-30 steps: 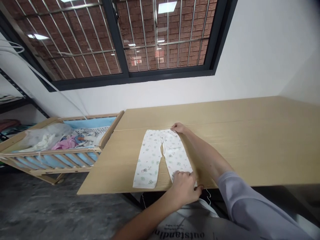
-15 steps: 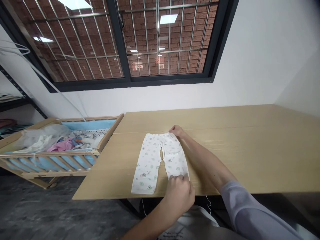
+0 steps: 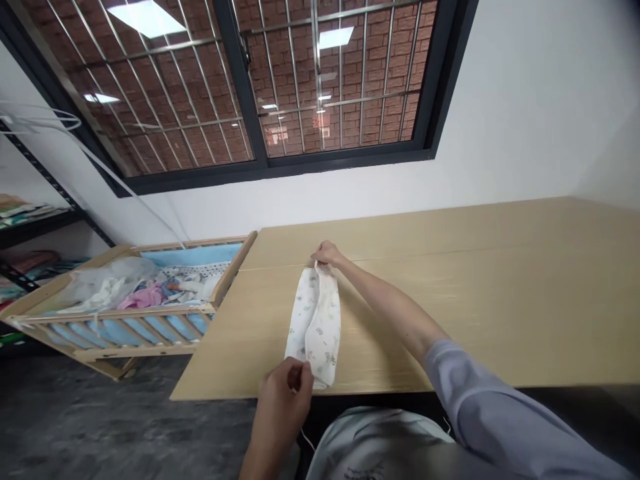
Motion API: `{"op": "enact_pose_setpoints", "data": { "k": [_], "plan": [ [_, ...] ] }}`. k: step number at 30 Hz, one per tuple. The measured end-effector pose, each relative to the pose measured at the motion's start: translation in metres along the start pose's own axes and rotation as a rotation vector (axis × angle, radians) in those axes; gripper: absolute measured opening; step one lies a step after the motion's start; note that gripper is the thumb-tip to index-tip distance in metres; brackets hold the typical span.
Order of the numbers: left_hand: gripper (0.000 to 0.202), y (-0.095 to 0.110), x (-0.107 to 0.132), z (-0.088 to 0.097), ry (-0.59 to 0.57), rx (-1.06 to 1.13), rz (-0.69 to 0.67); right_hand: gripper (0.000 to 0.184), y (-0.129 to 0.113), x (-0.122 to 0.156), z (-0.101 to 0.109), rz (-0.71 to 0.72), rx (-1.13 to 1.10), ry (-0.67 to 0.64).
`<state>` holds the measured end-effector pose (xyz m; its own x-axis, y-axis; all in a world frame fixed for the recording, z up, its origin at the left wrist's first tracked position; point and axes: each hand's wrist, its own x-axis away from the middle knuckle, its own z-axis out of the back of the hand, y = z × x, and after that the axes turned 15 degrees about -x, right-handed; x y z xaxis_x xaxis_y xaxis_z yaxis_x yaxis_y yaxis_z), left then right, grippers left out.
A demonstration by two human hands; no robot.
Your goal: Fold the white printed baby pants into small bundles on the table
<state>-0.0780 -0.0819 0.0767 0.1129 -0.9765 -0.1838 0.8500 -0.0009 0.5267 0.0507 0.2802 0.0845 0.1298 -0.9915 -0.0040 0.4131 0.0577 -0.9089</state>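
A pair of small white baby pants [image 3: 323, 327] with a faint print lies on the tan table [image 3: 430, 300], its right leg folded over onto the left one. My right hand [image 3: 327, 254] is closed on the waistband at the far end, lifting it slightly. At the near end, my left hand [image 3: 286, 393] pinches the lower hem of the folded leg between thumb and fingers. Part of the hem is hidden behind that hand.
To the left stands a wooden crib [image 3: 220, 293] with blue lining, holding crumpled clothes and a translucent plastic bag [image 3: 120, 270]. Behind it is a dark shelf [image 3: 45, 223] with folded fabrics. A barred window [image 3: 270, 163] is above the table, and a white cable [image 3: 115, 177] hangs at left.
Both hands have moved left, carrying the pants' right leg over the left one. The pants went from spread flat to folded lengthwise.
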Motion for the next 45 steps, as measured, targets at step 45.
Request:
{"op": "enact_pose_setpoints", "data": {
  "k": [45],
  "plan": [
    [0.079,-0.044,0.057,-0.083,0.417,-0.798,-0.489,0.072,0.065,0.062,-0.037,0.57,0.447,-0.639]
  ]
}}
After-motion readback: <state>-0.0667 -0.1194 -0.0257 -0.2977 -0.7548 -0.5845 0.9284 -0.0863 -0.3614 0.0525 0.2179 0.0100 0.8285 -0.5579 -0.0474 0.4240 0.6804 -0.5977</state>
